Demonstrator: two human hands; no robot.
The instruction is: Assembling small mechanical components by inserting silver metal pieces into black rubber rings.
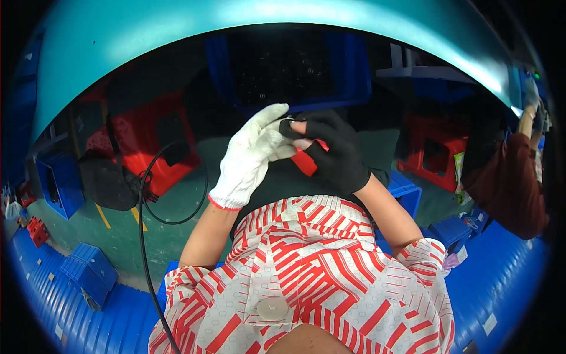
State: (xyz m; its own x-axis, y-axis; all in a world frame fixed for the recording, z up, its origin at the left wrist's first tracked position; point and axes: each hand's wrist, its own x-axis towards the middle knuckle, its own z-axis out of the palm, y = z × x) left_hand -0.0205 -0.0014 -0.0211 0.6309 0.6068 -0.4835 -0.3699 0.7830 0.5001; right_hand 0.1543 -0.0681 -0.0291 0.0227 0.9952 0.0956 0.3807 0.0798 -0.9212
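Note:
My left hand, in a white knitted glove with a red cuff edge, is raised in front of my body. Its index finger stretches out while the other fingers curl toward my right hand. My right hand wears a black glove with bare fingertips, and its thumb and fingers are closed in a pinch against the left glove's fingers. Whatever lies between the two hands is too small and covered to make out. A red patch shows just below the right fingers; I cannot tell whether it is held.
A teal curved surface spans the top, with a dark-filled blue crate beneath. Red stools stand at both sides. A black cable runs down the left. Blue bins stand around. Another person's sleeve is at the right.

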